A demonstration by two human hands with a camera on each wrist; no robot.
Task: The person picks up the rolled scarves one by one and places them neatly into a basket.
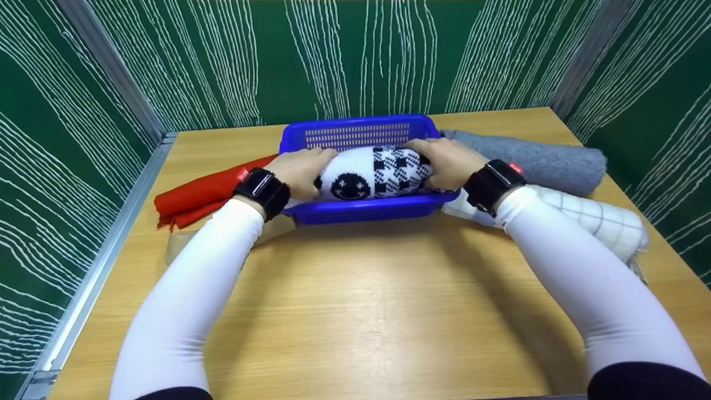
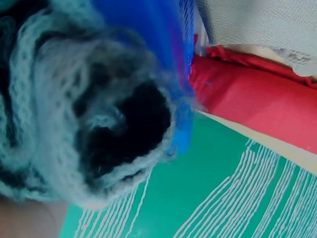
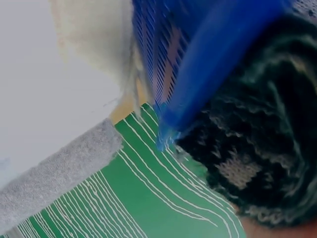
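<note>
A: Entry, head view. Both hands on the rolled black-and-white knitted scarf with smiley face and check pattern (image 1: 373, 173). It lies inside the blue perforated plastic basket (image 1: 364, 210), at 12 o'clock on the light wooden desk (image 1: 355, 300).

B: Grip state?

A: Left hand (image 1: 300, 171) curled round the roll's left end, right hand (image 1: 444, 162) curled round its right end. Both grips wrapped on the knit, fingers over the top. Wrist cams show only knit ends close up against the blue rim; fingers not visible there.

B: Step?

A: Judgement: roll is being seated in the basket, about touching the floor of it. Can't tell if it rests fully or is partly carried. Next move would call for pressing it level, then both grips loosening w/o unrolling the knit.

B: Axis?

A: Long axis runs 9 to 3 o'clock, parallel to the basket's long side. Smiley faces toward 6 o'clock, i.e. to the wearer.

B: Other items?

A: Folded red cloth (image 1: 200, 194) at 9 o'clock of the basket, just beside it. Rolled grey felt-like cloth (image 1: 550, 161) at 3 o'clock. White cloth roll with thin grid lines (image 1: 605, 222) at 4 o'clock, under the right forearm. Beige item at 8 o'clock, mostly hidden by the left sleeve.
</note>
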